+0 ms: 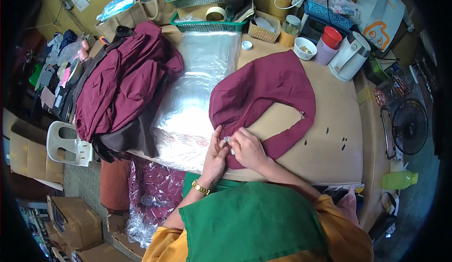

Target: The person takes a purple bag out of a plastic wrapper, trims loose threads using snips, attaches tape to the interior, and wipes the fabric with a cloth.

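Note:
A maroon fabric hood (263, 80) lies spread in a curve on the tan tabletop, with an opening in its middle. A small metallic-looking fitting (302, 115) shows at the right inner edge. My left hand (215, 157), with a gold watch (201, 187) at the wrist, is closed on the hood's near left edge. Beside it, my right hand (248, 149) has its fingers curled in a pinch. Between the two hands shows a small whitish piece (227, 139), too small to name. The right fingertips appear to hold it; the fabric under them is partly hidden.
Clear plastic bags (188, 92) lie stacked left of the hood. Beyond them is a heap of maroon and black garments (127, 83). A green basket (207, 26), glass jar (290, 25), white bowl (305, 49) and electric kettle (349, 57) line the back. A fan (409, 126) is at right.

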Tool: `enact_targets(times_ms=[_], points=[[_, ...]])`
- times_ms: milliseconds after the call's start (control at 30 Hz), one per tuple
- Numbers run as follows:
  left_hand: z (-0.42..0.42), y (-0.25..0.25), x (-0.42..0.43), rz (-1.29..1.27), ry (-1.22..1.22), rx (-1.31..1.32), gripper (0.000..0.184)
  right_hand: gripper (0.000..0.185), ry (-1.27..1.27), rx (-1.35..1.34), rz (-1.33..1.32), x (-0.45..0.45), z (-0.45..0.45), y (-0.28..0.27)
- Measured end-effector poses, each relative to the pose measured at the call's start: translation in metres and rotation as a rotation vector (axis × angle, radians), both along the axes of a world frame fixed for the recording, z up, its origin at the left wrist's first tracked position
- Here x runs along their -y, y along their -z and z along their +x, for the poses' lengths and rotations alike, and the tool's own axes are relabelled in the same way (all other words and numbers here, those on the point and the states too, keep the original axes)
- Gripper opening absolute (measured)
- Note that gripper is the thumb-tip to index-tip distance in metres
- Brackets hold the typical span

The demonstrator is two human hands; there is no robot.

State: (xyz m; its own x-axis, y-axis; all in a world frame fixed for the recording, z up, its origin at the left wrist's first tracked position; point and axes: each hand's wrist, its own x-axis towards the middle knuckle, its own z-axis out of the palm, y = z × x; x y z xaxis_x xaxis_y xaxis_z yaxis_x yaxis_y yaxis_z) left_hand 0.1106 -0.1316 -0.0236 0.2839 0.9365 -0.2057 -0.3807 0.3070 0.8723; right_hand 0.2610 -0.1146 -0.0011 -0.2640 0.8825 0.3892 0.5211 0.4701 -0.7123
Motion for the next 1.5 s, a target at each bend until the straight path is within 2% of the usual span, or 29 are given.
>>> enact_targets(times_ms=[67,200,267,333,367,433,467,500,533,567,600,667,833,900,1133,1267,1333,1500], points=[[0.006,-0.003,-0.001,0.131,-0.085,-0.072,0.073,0.011,0.058,0.018,0.051,-0.02,-0.007,-0.004],[0.004,-0.006,-0.001,0.063,-0.14,-0.035,0.071,0.011,0.097,0.086,0.044,-0.019,-0.015,-0.006],[0.0,-0.002,0.002,0.003,-0.11,0.098,0.067,0.012,0.046,0.06,0.057,0.002,-0.003,-0.009],[0.005,-0.011,0.002,0.001,-0.171,0.082,0.063,0.009,-0.071,0.161,-0.116,0.017,0.015,-0.013],[0.009,-0.017,0.0,-0.014,-0.165,0.102,0.062,0.009,-0.071,0.16,-0.119,0.021,0.022,-0.016],[0.012,-0.021,-0.002,-0.031,-0.155,0.125,0.061,0.009,-0.033,0.003,-0.248,0.026,0.033,-0.023],[0.012,-0.021,-0.001,0.038,-0.123,-0.028,0.059,0.009,-0.029,0.002,-0.252,0.028,0.036,-0.027],[0.013,-0.02,0.0,0.107,-0.091,-0.181,0.057,0.008,0.047,-0.112,-0.328,0.028,0.038,-0.03],[0.015,-0.02,0.0,0.103,-0.091,-0.181,0.057,0.008,0.122,-0.226,-0.401,0.028,0.039,-0.032],[0.018,-0.019,-0.001,0.112,-0.14,-0.182,0.056,0.008,0.127,-0.143,-0.278,0.027,0.04,-0.032],[0.02,-0.018,-0.003,0.123,-0.19,-0.183,0.055,0.008,0.128,-0.146,-0.277,0.024,0.037,-0.03],[0.017,-0.007,-0.003,0.136,-0.174,-0.224,0.054,0.006,0.04,-0.049,-0.032,0.015,0.025,-0.012],[0.014,0.005,-0.002,0.118,-0.207,-0.252,0.053,0.008,0.129,-0.015,-0.042,-0.002,0.011,-0.003],[0.015,0.005,-0.004,0.056,-0.211,-0.174,0.054,0.009,0.117,0.026,0.004,0.013,0.013,-0.002],[0.015,0.004,-0.003,0.11,-0.224,-0.219,0.053,0.01,0.172,0.012,0.043,-0.017,0.01,0.001],[0.012,0.004,-0.004,0.039,-0.213,-0.209,0.053,0.011,0.073,0.066,-0.052,0.016,0.008,-0.003],[0.014,0.0,-0.005,0.032,-0.217,-0.188,0.053,0.012,-0.008,-0.02,-0.07,0.027,0.007,-0.002],[0.019,-0.014,-0.004,0.025,-0.242,-0.162,0.053,0.013,0.136,0.033,0.067,-0.021,-0.002,0.003]])
